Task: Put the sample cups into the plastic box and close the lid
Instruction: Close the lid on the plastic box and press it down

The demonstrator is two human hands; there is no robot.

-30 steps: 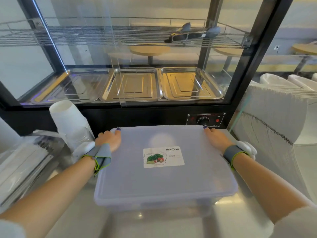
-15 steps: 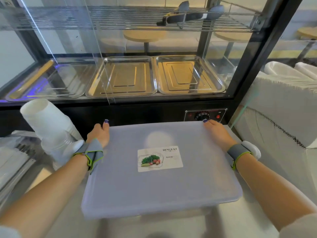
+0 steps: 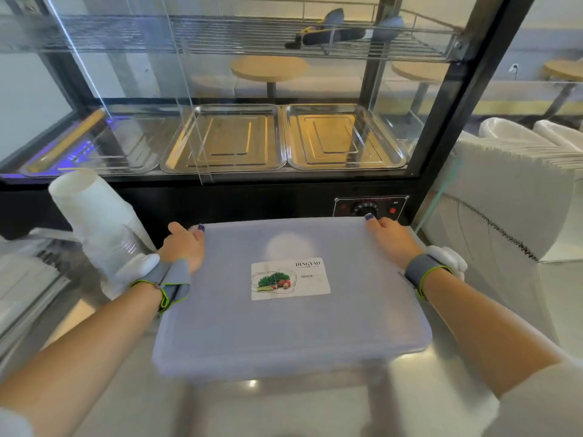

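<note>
A translucent grey-blue lid point(image 3: 290, 329) with a vegetable-picture label is held flat in front of me, above the counter. My left hand point(image 3: 183, 247) grips its far left corner and my right hand point(image 3: 388, 238) grips its far right corner. The plastic box point(image 3: 284, 386) sits under the lid and is almost wholly hidden; only a dim strip shows below the lid's near edge. A stack of white and clear sample cups point(image 3: 94, 222) leans on its side just left of my left hand.
A glass display case with steel trays point(image 3: 220, 140) and a wire shelf stands right behind the lid; its control knob point(image 3: 366, 211) is near my right hand. Stacks of white paper bags point(image 3: 504, 209) fill the right. Packaged items point(image 3: 25, 279) lie at left.
The lid sat on the box a second ago. Both hands have since raised it off the box and hold it higher and closer to me.
</note>
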